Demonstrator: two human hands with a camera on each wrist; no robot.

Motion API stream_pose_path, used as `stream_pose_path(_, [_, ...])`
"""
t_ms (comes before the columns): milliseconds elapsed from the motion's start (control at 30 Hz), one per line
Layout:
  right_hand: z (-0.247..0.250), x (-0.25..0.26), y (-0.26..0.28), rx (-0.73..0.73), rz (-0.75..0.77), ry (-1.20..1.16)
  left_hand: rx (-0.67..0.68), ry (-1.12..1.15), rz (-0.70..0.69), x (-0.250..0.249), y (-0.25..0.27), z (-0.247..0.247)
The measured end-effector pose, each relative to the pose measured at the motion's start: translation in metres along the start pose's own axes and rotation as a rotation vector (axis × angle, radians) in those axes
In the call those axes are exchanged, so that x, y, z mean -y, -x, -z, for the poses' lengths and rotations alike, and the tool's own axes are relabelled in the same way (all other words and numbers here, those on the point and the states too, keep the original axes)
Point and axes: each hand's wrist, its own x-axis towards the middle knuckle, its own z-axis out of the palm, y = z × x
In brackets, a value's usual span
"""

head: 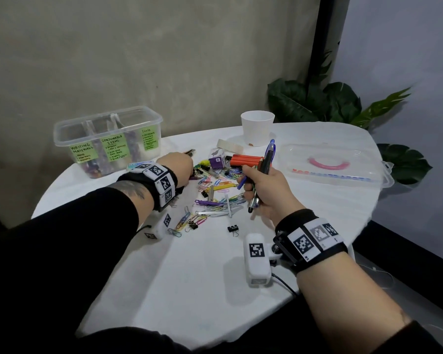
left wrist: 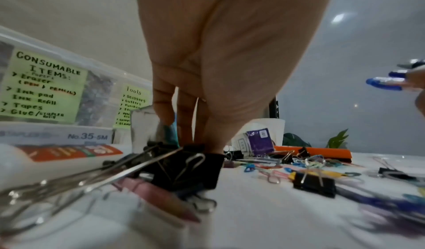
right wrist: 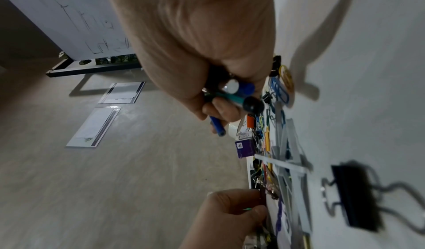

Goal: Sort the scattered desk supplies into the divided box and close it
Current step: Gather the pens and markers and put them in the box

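Note:
The clear divided box (head: 108, 139) with green labels stands open at the table's back left. Its lid (head: 330, 162) with a pink handle lies flat at the right. A pile of coloured paper clips (head: 215, 190) and binder clips covers the middle. My left hand (head: 179, 166) reaches down at the pile's left edge. Its fingertips (left wrist: 184, 125) pinch a black binder clip (left wrist: 184, 169), and a teal bit shows between them. My right hand (head: 251, 182) hovers over the pile, gripping a bundle of pens (head: 267, 154) upright in its fist (right wrist: 220, 96).
A white cup (head: 257, 126) and a tape roll (head: 229, 146) sit behind the pile, beside an orange tool (head: 246, 160) and a small purple box (head: 216, 159). A staples box (left wrist: 57, 136) lies by the divided box. One binder clip (head: 232, 228) lies alone nearer me.

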Motion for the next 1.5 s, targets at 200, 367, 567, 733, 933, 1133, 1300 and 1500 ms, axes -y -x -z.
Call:
stream_pose_path(200, [0.002,0.0,0.0,-0.03,0.009,0.0,0.039,-0.076,-0.02,-0.008,0.003,0.002])
stream_pose_path(367, [0.0,0.001,0.003,0.023,-0.009,0.016,0.112,-0.138,-0.071,-0.013,0.008,-0.005])
stream_pose_path(567, [-0.008,0.008,0.012,0.114,-0.064,0.001,-0.027,0.274,-0.035,0.001,0.01,0.009])
stream_pose_path(733, [-0.026,0.011,0.02,0.162,0.007,0.162,0.309,1.291,-0.144,0.014,0.035,0.03])
stream_pose_path(933, [-0.071,0.021,0.022,0.203,-0.023,0.086,0.234,1.509,-0.182,0.034,0.052,0.04])
stream_pose_path(1133, [-0.123,0.034,0.022,0.502,-0.273,-0.151,0.214,1.738,-0.175,0.078,0.06,0.023])
stream_pose_path(1300, [-0.171,0.036,0.018,0.733,-0.425,0.023,0.401,2.006,-0.177,0.098,0.075,0.017])
stream_pose_path(1500, [-0.221,0.035,0.01,0.744,-0.564,0.229,0.382,2.265,-0.072,0.121,0.072,-0.002])
